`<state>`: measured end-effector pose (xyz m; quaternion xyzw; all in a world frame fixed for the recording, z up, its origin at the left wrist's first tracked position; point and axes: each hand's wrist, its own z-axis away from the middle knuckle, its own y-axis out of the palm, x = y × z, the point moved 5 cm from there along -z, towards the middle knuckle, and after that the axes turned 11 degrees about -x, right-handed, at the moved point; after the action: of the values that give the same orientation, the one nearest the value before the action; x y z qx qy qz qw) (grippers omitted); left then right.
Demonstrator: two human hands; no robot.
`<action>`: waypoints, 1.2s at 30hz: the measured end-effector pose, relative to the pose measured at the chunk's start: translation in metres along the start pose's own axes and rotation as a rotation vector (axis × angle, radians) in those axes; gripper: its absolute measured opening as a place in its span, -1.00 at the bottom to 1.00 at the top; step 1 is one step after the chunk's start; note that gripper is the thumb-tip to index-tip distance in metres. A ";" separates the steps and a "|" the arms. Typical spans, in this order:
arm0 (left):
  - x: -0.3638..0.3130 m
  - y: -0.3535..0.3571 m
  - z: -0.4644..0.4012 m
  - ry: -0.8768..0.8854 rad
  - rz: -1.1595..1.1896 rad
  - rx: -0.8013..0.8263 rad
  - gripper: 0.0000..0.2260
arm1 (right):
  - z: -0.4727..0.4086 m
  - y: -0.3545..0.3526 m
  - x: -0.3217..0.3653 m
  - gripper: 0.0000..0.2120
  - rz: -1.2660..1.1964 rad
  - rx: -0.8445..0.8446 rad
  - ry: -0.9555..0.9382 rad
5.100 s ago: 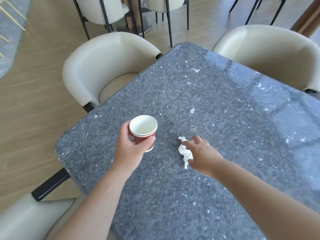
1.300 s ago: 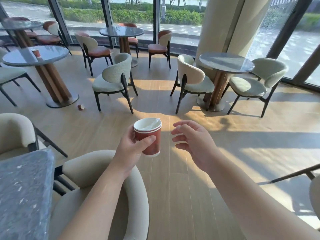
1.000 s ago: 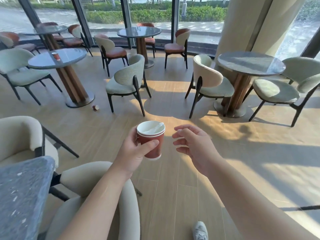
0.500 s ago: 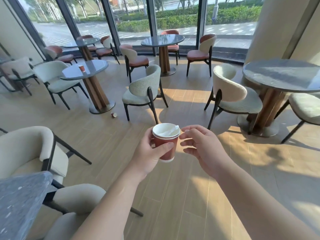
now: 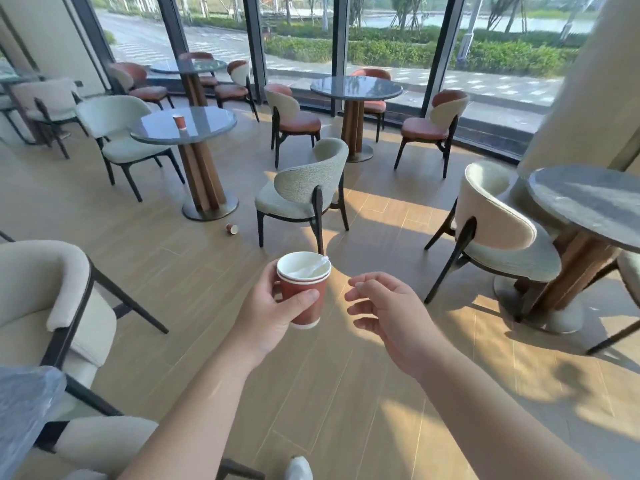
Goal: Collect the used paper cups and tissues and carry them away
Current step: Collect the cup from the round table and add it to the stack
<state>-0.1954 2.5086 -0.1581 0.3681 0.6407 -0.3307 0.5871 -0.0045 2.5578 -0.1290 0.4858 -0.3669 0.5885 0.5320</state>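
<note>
Right hand (image 5: 388, 313) drawn apart from stacked red paper cups (image 5: 304, 289), fingers loosely curled, empty, left hand (image 5: 273, 317) gripping them with tissue (image 5: 308, 270) inside, another cup (image 5: 179, 121) on round grey surface (image 5: 183, 125) upper left, fallen cup (image 5: 232, 229) on sunlit wood floor (image 5: 346, 393).

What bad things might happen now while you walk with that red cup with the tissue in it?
The crumpled white tissue pokes above the rim of the stacked red paper cups, so it might fall out. Only the left hand holds the cups; the right hand is empty, so a bump could tip them. A small red paper cup lying on the wooden floor by the grey chair might be missed or kicked.
</note>
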 end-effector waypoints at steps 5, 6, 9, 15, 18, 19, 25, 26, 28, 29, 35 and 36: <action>0.012 -0.054 -0.095 -0.018 0.031 -0.074 -0.54 | -0.082 0.090 0.026 -0.85 0.092 0.042 -0.027; 0.014 -0.066 -0.114 -0.025 0.047 -0.094 -0.52 | -0.097 0.109 0.032 -0.85 0.106 0.058 -0.035; 0.018 -0.097 -0.167 -0.033 0.070 -0.134 -0.43 | -0.138 0.158 0.048 -0.86 0.116 0.110 -0.058; 0.019 -0.123 -0.249 -0.007 0.019 -0.142 -0.42 | -0.207 0.216 0.055 -0.85 0.069 0.137 -0.035; 0.024 -0.133 -0.281 -0.014 -0.009 -0.160 -0.44 | -0.239 0.237 0.057 -0.84 0.061 0.166 -0.020; 0.027 -0.136 -0.291 -0.021 -0.015 -0.174 -0.44 | -0.251 0.244 0.059 -0.84 0.056 0.173 -0.017; 0.050 -0.142 -0.357 -0.073 -0.050 -0.227 -0.45 | -0.333 0.277 0.062 -0.81 0.029 0.215 0.010; 0.054 -0.143 -0.370 -0.084 -0.052 -0.243 -0.44 | -0.350 0.282 0.061 -0.83 0.028 0.228 0.016; 0.061 -0.143 -0.400 -0.100 -0.061 -0.273 -0.42 | -0.385 0.293 0.061 -0.83 0.017 0.252 0.027; 0.063 -0.142 -0.416 -0.104 -0.067 -0.286 -0.41 | -0.405 0.299 0.063 -0.83 0.007 0.264 0.033; 0.070 -0.127 -0.522 -0.155 -0.084 -0.354 -0.44 | -0.521 0.333 0.087 -0.85 -0.010 0.336 0.097; 0.070 -0.126 -0.539 -0.159 -0.095 -0.368 -0.46 | -0.538 0.338 0.092 -0.81 -0.007 0.350 0.104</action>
<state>-0.5806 2.9113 -0.1792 0.1969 0.6584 -0.2634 0.6770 -0.4309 3.0369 -0.1509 0.5412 -0.2290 0.6659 0.4595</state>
